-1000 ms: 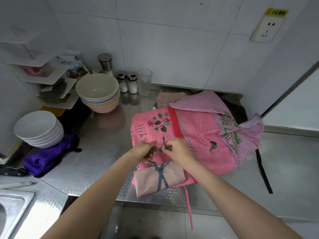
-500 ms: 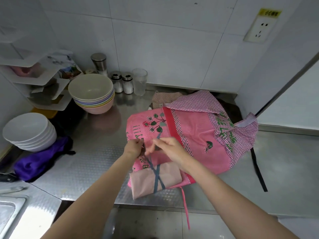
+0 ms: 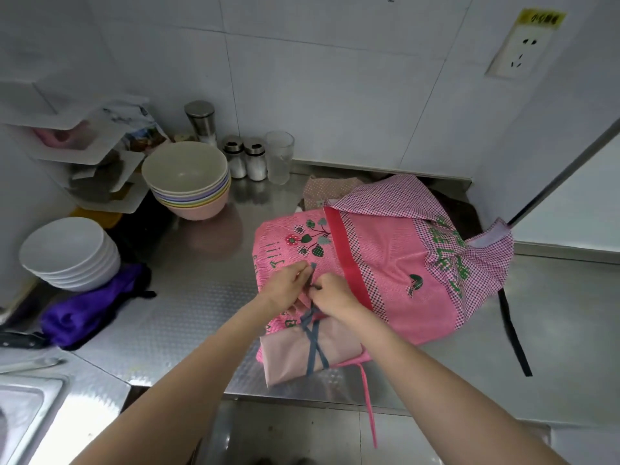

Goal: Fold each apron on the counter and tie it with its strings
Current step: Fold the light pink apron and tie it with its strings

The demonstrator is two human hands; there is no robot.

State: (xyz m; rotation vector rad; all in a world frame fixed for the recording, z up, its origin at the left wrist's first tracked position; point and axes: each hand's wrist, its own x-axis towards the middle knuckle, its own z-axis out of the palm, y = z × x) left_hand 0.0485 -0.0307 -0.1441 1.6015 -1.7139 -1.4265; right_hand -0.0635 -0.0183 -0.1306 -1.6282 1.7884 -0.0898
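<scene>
Both hands, left hand (image 3: 288,284) and right hand (image 3: 332,296), pinch the blue strings (image 3: 313,345).

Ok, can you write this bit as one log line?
step: tying strings | left hand: pinching blue strings | right hand: pinching strings | folded apron: on counter

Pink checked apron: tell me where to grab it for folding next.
Likely the raised checked corner of the pink checked apron, reached from the right: it stands up off the counter, away from both hands tying the folded apron's blue strings.
</scene>
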